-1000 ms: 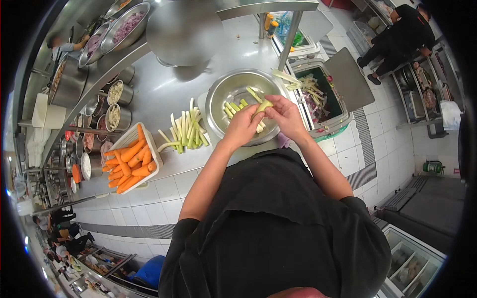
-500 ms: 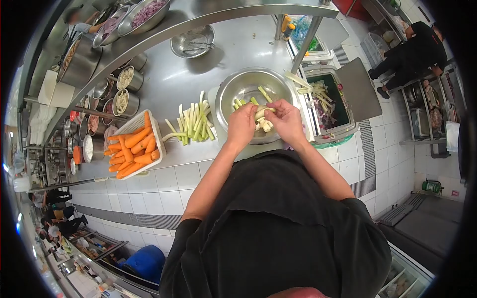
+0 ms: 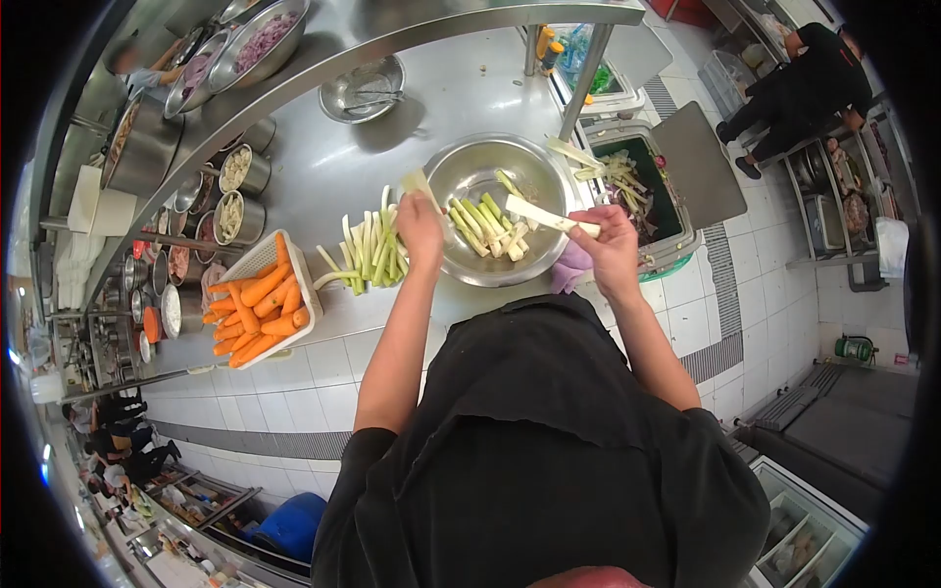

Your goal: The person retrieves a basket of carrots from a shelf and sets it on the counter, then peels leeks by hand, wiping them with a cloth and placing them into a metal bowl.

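My right hand pinches one end of a pale leek strip, which reaches over the right side of the steel bowl. Past the bowl's left rim, my left hand is closed on a pale green leek layer, partly smeared by motion. Cut leek pieces lie inside the bowl, some greenish, others white at the ends. A pile of trimmed leek stalks rests on the steel counter, just beyond my left hand.
A white basket of carrots stands at the left edge of the counter. Another steel bowl sits farther back. To the right is a green-lined bin with scraps. An overhead shelf crosses above; a person stands at far right.
My hands have parted from above the bowl, the left going left and the right going right, each with a piece of leek. More of the pieces in the bowl now show.
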